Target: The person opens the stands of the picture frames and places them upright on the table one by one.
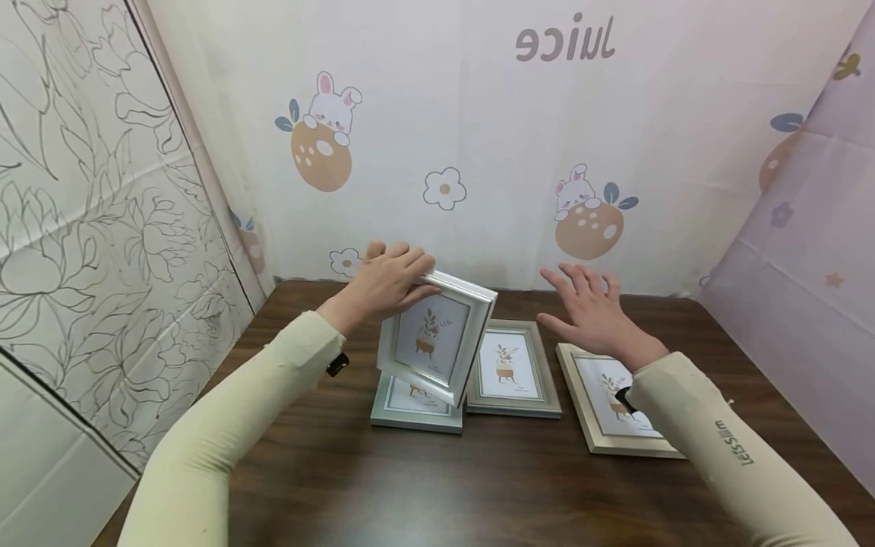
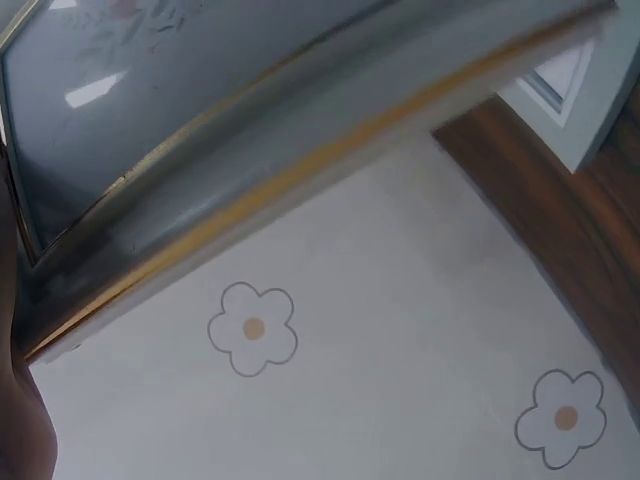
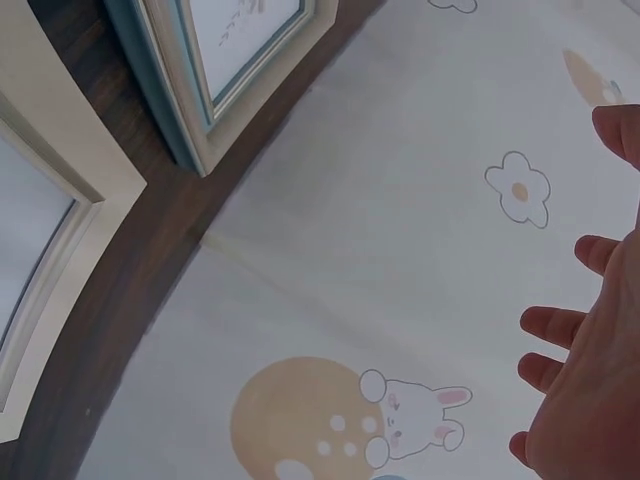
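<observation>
Possibly the silver frame [image 1: 437, 334] risked slipping onto the green frame [image 1: 417, 416], because only the left grip [image 1: 388, 282] held it, the right grip [image 1: 593, 315] being wide.

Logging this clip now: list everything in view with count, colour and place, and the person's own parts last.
Silver-white picture frame: 1, silver-white, tilted upright in the left hand
Grey-green picture frame: 1, grey-green, on the table, partly hidden behind the silver-white one
Taupe picture frame: 1, taupe, table middle
Cream picture frame: 1, cream, table right
Table: 1, dark brown, beneath
Printed backdrop: 1, white, behind the table
Flower-drawn panel: 1, white, left
Side cloth: 1, pale lilac, right
Wrist devices: 2, black, at the wrists
Sleeves: 2, cream, on the arms
Hands: 2, left gripping, right raised
</observation>
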`<state>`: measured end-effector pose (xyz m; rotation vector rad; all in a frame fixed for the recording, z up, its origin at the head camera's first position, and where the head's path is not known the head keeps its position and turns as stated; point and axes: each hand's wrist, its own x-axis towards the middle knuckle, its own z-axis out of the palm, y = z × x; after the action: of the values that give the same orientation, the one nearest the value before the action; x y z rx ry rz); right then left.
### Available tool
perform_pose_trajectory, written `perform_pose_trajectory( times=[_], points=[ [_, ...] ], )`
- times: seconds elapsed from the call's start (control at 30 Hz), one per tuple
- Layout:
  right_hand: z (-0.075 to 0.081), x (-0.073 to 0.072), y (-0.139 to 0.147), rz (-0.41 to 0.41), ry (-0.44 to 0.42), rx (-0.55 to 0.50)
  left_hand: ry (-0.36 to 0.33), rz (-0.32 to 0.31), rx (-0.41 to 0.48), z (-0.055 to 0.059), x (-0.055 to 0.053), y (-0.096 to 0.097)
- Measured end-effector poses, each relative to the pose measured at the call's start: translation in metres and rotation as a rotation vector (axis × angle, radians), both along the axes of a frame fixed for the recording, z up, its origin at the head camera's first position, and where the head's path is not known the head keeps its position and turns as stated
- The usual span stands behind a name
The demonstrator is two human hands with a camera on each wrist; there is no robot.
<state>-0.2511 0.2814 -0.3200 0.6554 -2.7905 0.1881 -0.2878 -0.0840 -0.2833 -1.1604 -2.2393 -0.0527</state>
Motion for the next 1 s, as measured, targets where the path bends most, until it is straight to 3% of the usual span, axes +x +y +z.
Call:
perform_pose_trajectory(
  times=[0.33, 0.47, 0.73, 1.0],
  points=[
    [-0.006, 0.003, -0.002, 0.031, -0.008, 0.02, -0.039, -0.046, -0.101, 0.009, 0.001, 0.006],
    [-0.007, 0.005, -0.003, 0.027, -0.02, 0.033, -0.086, -0.055, -0.134, 0.014, 0.002, 0.006],
    [-0.007, 0.005, -0.001, 0.018, -0.027, 0.032, -0.218, -0.113, -0.095, 0.032, 0.005, 0.006],
    [-0.005, 0.007, 0.001, 0.015, -0.039, 0.025, -0.27, -0.094, -0.112, 0.052, 0.007, 0.009]
  ],
)
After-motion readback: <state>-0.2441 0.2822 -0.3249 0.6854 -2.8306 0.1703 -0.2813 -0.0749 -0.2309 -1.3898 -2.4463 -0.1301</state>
